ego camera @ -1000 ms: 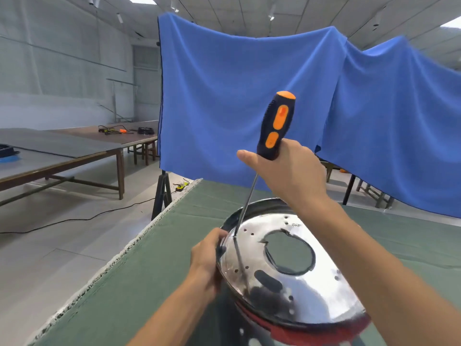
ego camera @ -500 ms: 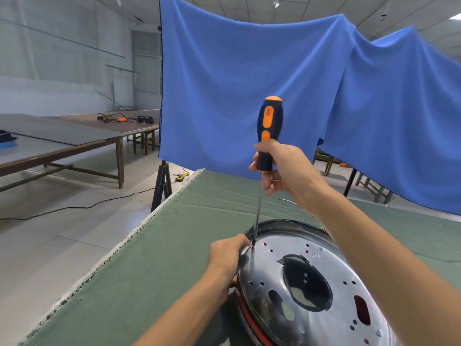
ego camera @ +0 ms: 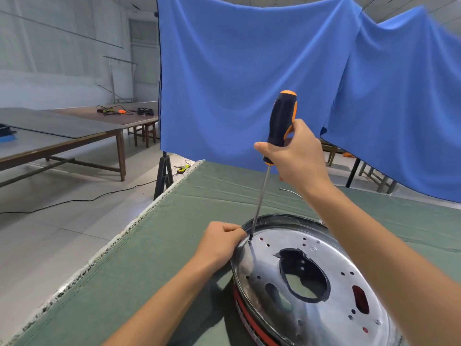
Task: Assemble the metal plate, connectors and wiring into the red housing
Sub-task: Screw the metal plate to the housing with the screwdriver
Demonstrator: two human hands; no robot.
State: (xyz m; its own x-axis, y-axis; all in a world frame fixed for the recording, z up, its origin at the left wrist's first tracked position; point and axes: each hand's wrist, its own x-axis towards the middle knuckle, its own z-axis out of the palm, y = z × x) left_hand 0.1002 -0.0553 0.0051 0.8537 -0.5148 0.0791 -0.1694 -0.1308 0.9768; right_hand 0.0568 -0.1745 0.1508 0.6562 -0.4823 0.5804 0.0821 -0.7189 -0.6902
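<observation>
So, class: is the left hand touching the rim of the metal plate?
Touching. The head view shows the left hand with its fingers curled against the edge of the metal plate, no gap showing, beside the screwdriver tip.

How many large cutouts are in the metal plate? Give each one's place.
3: a big round cutout at the plate's centre, an oval cutout towards its near-left, and a slot showing red on its right. The right arm may hide others.

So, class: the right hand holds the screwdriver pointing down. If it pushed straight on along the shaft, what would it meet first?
The right hand drives the screwdriver down onto the metal plate. Its tip already seems to sit at a hole near the rim, beside the left hand; whether a screw is there is unclear.
</observation>
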